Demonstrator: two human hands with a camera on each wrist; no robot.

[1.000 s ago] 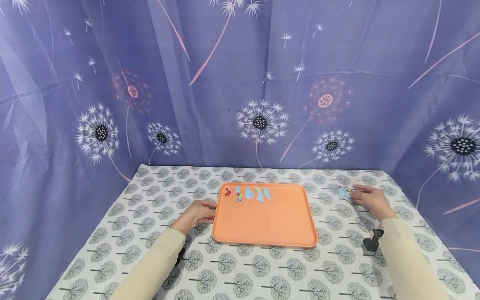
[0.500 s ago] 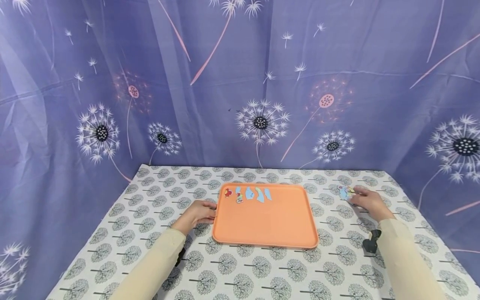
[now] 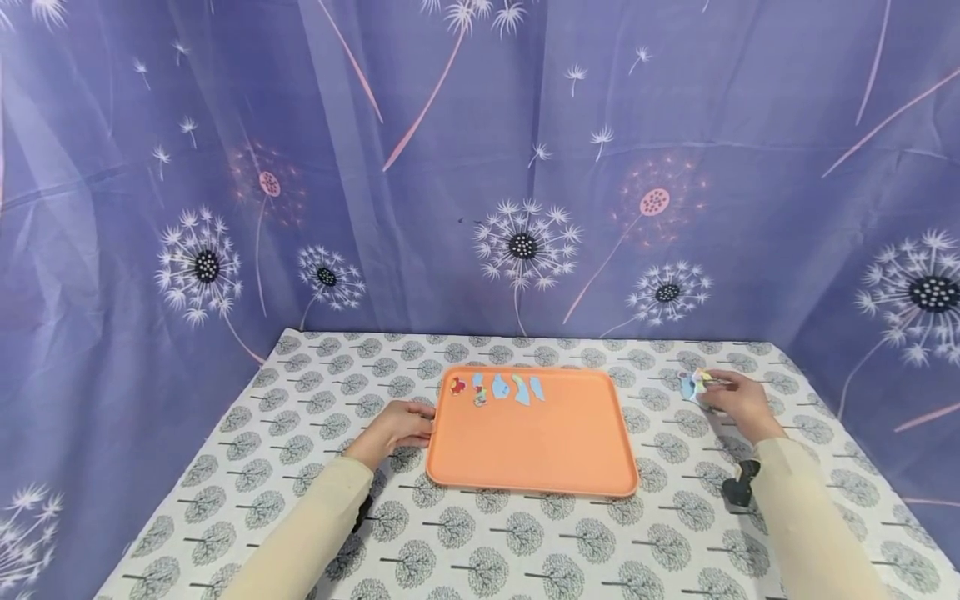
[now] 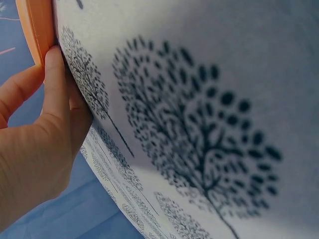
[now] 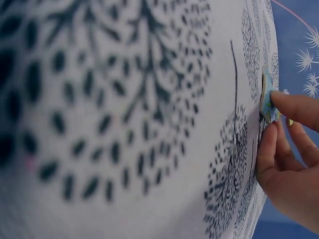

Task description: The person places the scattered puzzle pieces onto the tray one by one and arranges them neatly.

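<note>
An orange tray [image 3: 532, 446] lies on the table with several small printed puzzle pieces [image 3: 500, 387] in a row along its back left part. My left hand [image 3: 393, 427] is at the tray's left side, and its nearly straight fingers [image 4: 56, 74] touch the rim. To the right of the tray, my right hand [image 3: 738, 402] pinches a light blue puzzle piece [image 5: 268, 94] with yellow print between thumb and fingers. More coloured bits show beside it, partly hidden by the fingers, and the head view shows a blue patch [image 3: 686, 386] just left of the fingertips.
The table is covered by a white cloth [image 3: 525, 575] printed with grey trees. Behind and at both sides hangs a purple curtain [image 3: 420, 250] with dandelions. Under the right sleeve is a black wrist device [image 3: 738, 487].
At the right fingertips the coloured pieces have shifted and tilted, with a yellow and white part now raised. The left hand and tray stay in place.
</note>
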